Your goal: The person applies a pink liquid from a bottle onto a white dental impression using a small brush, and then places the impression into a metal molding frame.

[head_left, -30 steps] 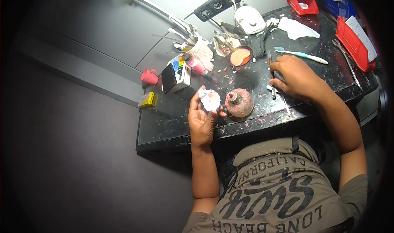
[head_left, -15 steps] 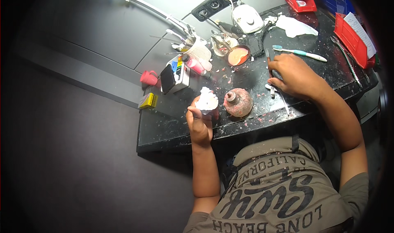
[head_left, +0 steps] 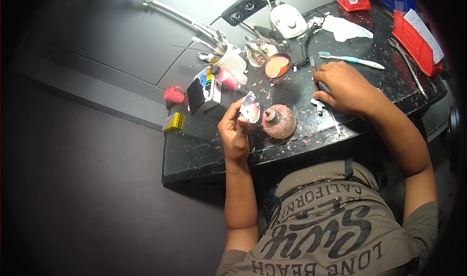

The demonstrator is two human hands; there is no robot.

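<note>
My left hand [head_left: 235, 133] holds up a dental cast [head_left: 250, 108], white plaster with pink on its inner face, pinched between thumb and fingers above the worktop. Close to its right stands a squat spirit lamp [head_left: 279, 122] with a metal neck, smeared with pink bits. My right hand [head_left: 342, 88] rests on the bench to the right, its fingers and thumb closed on a brown-handled wax knife [head_left: 314, 71]. Beside the thumb lie a small white-and-metal piece [head_left: 318, 106] and a thin pale tool [head_left: 335, 122].
Behind the hands sit a round pan of pink wax [head_left: 277, 67], a toothbrush [head_left: 352, 60], a white device [head_left: 288, 21] and a tool basket [head_left: 230, 61]. A pink bottle [head_left: 224, 76], phone [head_left: 196, 95] and yellow box [head_left: 173, 122] are left. Red bins [head_left: 413, 45] stand right.
My left hand has turned the dental cast, so its pink inner side now shows instead of the lumpy white one. My right hand stays in place; the whole view has shifted slightly.
</note>
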